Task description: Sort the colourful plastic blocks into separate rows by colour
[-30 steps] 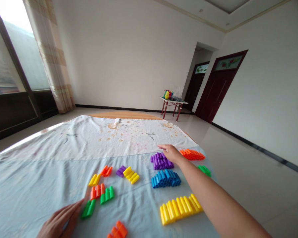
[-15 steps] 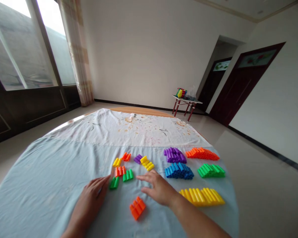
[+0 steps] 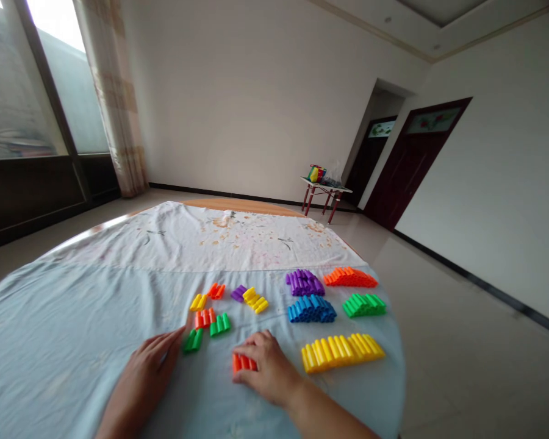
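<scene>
My right hand (image 3: 268,369) has its thumb and fingers around a small group of orange plastic tubes (image 3: 244,363) on the light blue cloth, hiding its right end. My left hand (image 3: 149,366) lies flat with fingers stretched out, its fingertips just left of a green tube group (image 3: 193,341). Beyond them sit a second green group (image 3: 220,325), an orange-red group (image 3: 205,318), a yellow group (image 3: 198,302) and another orange group (image 3: 216,291). A purple piece (image 3: 238,293) touches a yellow group (image 3: 255,300) farther right.
On the right are stacked tubes: purple (image 3: 304,283), orange (image 3: 350,277), blue (image 3: 312,309), green (image 3: 365,305) and a yellow row (image 3: 343,352). The cloth (image 3: 73,329) covers a round table. A small side table (image 3: 326,185) with bags stands near the far wall.
My right hand has moved back toward me and closed on the near orange tube group, which has turned slightly. My left hand stays by the green group. The camera view has shifted right.
</scene>
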Demonstrator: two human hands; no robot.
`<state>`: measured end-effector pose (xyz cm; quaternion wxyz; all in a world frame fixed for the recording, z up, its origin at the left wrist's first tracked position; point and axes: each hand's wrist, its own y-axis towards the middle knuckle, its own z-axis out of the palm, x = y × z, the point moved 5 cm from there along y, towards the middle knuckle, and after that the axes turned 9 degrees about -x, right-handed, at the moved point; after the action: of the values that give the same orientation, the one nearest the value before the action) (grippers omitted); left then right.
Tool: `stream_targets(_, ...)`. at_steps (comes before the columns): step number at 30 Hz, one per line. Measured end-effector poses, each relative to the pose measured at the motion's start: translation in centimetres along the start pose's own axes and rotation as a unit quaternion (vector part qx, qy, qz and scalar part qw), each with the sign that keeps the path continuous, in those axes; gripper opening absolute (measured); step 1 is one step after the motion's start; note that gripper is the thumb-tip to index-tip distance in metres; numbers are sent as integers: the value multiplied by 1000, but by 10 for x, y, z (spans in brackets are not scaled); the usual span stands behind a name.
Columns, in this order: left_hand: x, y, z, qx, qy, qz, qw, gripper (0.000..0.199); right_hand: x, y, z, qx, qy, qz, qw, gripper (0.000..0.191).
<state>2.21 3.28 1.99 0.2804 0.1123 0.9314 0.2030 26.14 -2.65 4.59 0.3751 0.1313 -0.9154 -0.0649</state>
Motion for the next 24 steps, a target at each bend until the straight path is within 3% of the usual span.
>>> stream_targets(6, -6, -1, -4, -10, -3, -8, 1000, 45, -7, -9, -5, -21, 31, 9, 999, 59)
stream_targets(13, -12, -3, -8, -15, -15, -29, 999, 46, -12, -18, -7, -50, 74, -4, 996, 51)
stream_targets(24, -10, -2, -13, -30, 3, -40, 999, 47, -15, -18, -8, -89, 81, -20, 993, 53)
